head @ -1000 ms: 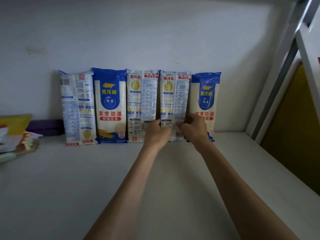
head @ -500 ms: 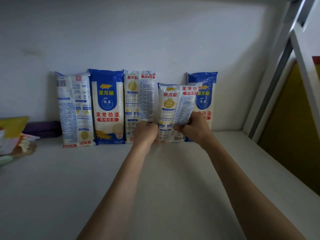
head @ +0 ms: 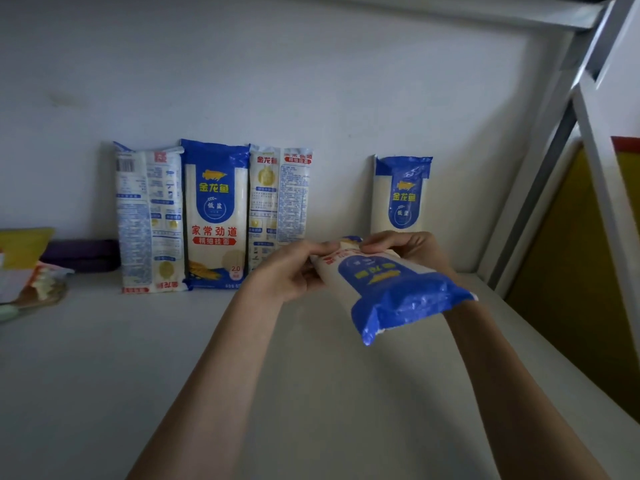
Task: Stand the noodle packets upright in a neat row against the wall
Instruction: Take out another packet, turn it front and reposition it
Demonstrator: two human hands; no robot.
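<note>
Both hands hold one noodle packet (head: 391, 289) tipped over toward me, its blue end nearest the camera and its front label up. My left hand (head: 294, 268) grips its far left edge; my right hand (head: 405, 245) grips its far end from above. Three packets stand upright side by side against the wall: a back-facing packet (head: 149, 220), a blue-fronted packet (head: 215, 216) and another back-facing packet (head: 278, 199). A gap follows, then one more blue-fronted packet (head: 401, 195) stands alone behind my right hand.
The packets stand on a white shelf surface (head: 311, 393). A purple flat object (head: 81, 254) lies by the wall at left, with yellow and orange items (head: 27, 268) at the left edge. A white slanted frame (head: 588, 133) and a yellow panel (head: 571, 289) bound the right side.
The fourth packet has been pulled out of the row and tipped forward and flipped, blue front now up, leaving a gap between the third packet and the rightmost one.
</note>
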